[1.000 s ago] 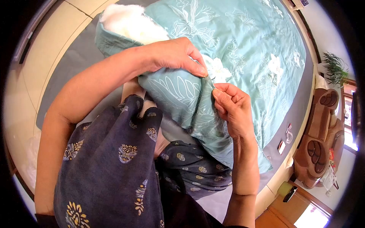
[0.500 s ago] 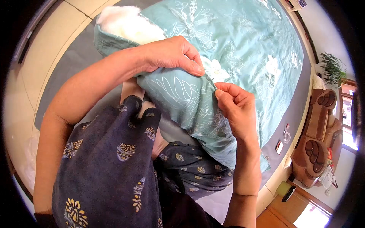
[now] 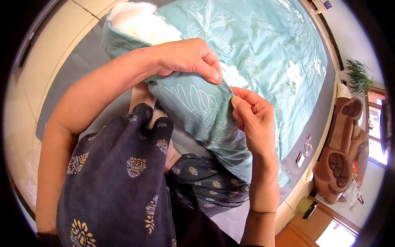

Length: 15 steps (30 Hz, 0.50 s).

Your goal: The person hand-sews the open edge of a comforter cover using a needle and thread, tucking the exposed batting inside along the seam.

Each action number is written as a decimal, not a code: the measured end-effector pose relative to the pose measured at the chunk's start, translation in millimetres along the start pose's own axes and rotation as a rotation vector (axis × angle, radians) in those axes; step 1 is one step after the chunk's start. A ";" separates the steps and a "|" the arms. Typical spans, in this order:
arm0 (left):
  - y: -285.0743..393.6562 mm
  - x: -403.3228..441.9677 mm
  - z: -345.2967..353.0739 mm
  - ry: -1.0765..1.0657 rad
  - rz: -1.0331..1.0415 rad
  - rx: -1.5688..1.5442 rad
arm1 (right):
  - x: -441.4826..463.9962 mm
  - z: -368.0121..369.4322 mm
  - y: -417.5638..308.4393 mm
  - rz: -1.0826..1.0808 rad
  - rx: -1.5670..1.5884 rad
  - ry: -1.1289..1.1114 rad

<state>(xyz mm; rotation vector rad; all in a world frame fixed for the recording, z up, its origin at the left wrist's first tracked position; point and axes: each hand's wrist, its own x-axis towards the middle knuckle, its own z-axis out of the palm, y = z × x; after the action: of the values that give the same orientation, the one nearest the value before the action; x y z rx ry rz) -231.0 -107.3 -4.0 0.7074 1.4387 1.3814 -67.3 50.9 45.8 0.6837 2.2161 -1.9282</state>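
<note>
The left hand (image 3: pixel 190 57) and right hand (image 3: pixel 255 117) each pinch the edge of the teal, white-flowered fabric cover (image 3: pixel 187 99), its crease below their fingertips now shallower than before.

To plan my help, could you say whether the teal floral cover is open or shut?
Open: white filling shows at the cover's upper-left end.

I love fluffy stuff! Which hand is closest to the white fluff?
The left hand, by the white fluff. The right hand pinches the green cloth farther away.
</note>
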 end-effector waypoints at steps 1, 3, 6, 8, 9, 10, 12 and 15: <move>-0.6 0.7 -0.6 -0.007 0.001 0.007 | -0.4 -1.5 -0.7 0.027 0.035 -0.024; -2.0 2.4 -1.3 -0.020 0.003 0.020 | 0.3 -3.6 -0.5 0.069 0.128 -0.069; -3.2 3.7 -2.0 -0.040 0.000 0.003 | 1.8 -8.2 2.4 0.106 0.270 -0.128; -3.4 3.6 -2.1 -0.058 0.000 -0.024 | 1.9 -8.8 3.8 0.117 0.329 -0.145; -3.3 3.9 -2.0 -0.068 0.001 -0.038 | 1.2 -8.8 4.1 0.120 0.339 -0.141; -3.0 4.2 -2.0 -0.072 0.000 -0.034 | 0.6 -9.0 4.4 0.123 0.348 -0.138; -2.3 4.1 -2.1 -0.079 -0.004 -0.027 | 0.1 -11.0 6.6 0.138 0.426 -0.158; -4.3 5.4 -1.2 -0.076 -0.008 -0.033 | -0.5 -13.0 10.8 0.141 0.504 -0.196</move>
<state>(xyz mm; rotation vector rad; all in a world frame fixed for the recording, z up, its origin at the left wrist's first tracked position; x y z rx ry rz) -233.1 -103.7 -9.7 0.7251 1.3548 1.3549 -59.8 64.2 38.5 0.6501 1.5330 -2.3766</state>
